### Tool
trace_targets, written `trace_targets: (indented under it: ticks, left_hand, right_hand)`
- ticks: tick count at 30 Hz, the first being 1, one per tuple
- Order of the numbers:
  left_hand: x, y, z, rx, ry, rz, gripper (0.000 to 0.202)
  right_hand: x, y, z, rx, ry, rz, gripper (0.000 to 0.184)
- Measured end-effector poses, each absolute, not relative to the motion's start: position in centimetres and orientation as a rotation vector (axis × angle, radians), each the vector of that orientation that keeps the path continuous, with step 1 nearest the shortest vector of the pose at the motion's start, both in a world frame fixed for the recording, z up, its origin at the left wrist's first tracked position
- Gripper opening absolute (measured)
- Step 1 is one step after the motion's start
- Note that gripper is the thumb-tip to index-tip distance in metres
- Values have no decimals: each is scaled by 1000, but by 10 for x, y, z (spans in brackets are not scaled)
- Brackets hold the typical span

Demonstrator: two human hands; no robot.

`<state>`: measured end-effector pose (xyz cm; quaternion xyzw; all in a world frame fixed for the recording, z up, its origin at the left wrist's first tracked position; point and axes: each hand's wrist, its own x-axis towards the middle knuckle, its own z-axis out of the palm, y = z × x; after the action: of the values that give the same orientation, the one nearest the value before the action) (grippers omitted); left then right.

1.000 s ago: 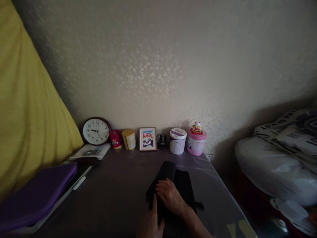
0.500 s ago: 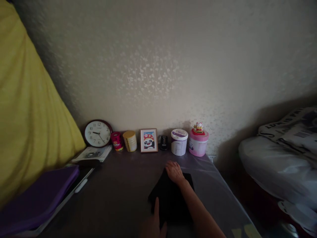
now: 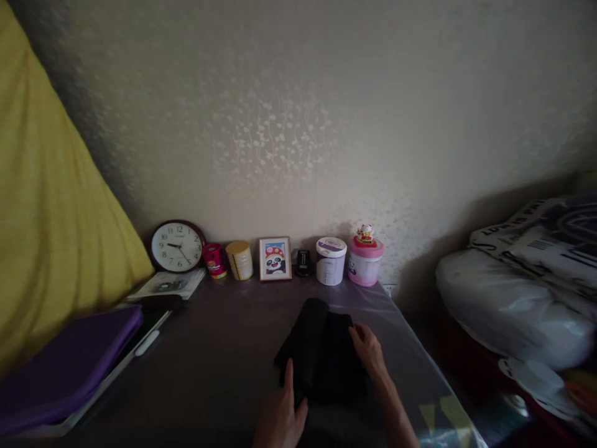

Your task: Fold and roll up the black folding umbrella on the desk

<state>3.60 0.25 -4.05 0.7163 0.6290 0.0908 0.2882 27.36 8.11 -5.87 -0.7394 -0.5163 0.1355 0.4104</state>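
Observation:
A black cloth [image 3: 321, 354] lies partly folded on the dark table, with a raised fold along its left part. At its lower left edge, my left hand [image 3: 282, 414] rests with the index finger stretched out and the thumb apart. My right hand [image 3: 370, 351] pinches the cloth's right edge near the far corner, thumb and fingers together. What kind of cloth item it is, I cannot make out.
Along the wall stand a round clock [image 3: 177, 246], a pink can [image 3: 214, 261], a yellow-lidded tub [image 3: 240, 261], a panda picture frame [image 3: 275, 259], a white tub [image 3: 331, 264] and a pink tub [image 3: 365, 267]. A purple folder [image 3: 69, 367] lies at left.
My right hand has moved from the cloth's far edge to its right edge and grips it there. A raised fold now shows at left. The view has shifted slightly.

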Motion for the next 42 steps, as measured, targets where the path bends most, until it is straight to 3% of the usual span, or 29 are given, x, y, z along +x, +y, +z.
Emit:
trace_targets:
  ticks: [9,16,27,37,42]
  left_hand:
    - [35,-2,-41,1926,1647,322,66]
    - [35,0,-47,1964,1634,319,68]
    - [35,2,-43,1972,1663,247,67]
    - [36,8,-40,1934,1692,205,66]
    - [38,2,-44,1955,1724,362,60]
  right_hand:
    - [242,30,-45,-1598,-1211,646,47]
    - [210,14,-55,-1650,-1133,531,58]
    - [166,47,-17,-1417,-1309,656,42]
    - [125,65,-18,-1658,-1709,575,46]
    - [122,66,-13,-1813,-1882,500,44]
